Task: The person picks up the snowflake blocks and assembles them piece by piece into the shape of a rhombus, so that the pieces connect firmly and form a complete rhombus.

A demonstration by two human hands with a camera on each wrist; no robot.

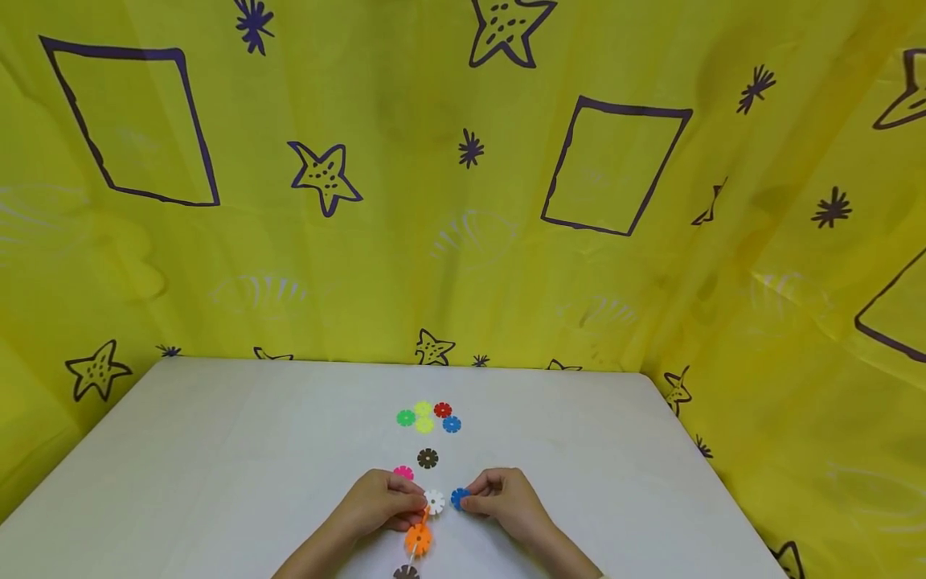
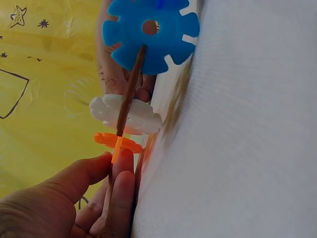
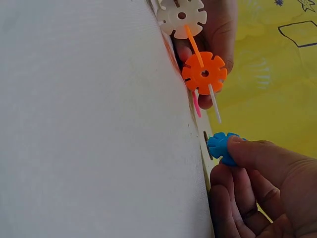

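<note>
While the far edge of the table [image 1: 217, 450] ran well beyond both grips, its side edges sloped away well to the left and right of them, and a yellow curtain [image 1: 391, 241] printed with stars hung past that far edge. Pale tabletop spread out on the outer side of each grip; between the two was a narrow gap.

The left grip [image 1: 387, 503] was closed in a pinch on a chain [image 1: 413, 545] of slotted discs, near a white disc [image 1: 439, 503] that showed just right of its fingertips. Whether it held that disc or the orange piece [image 3: 194, 45] standing edge-on beside it, I could not tell. Nearer the person than the left grip, the chain ran through an orange disc [image 3: 215, 72] to a brown disc [image 1: 407, 573]; the left wrist view showed a second blue disc [image 2: 131, 34] further along. The right grip [image 1: 506, 503] pinched a blue disc [image 1: 458, 499], just apart from the white one.

Just beyond the left grip lay a pink disc [image 1: 403, 471], partly covered by it. Beyond and between the grips lay a dark brown disc [image 1: 428, 452], and past that a group: a green disc [image 1: 402, 418], two yellow discs [image 1: 424, 429], a red disc [image 1: 443, 406] and a light blue disc [image 1: 452, 428].
</note>
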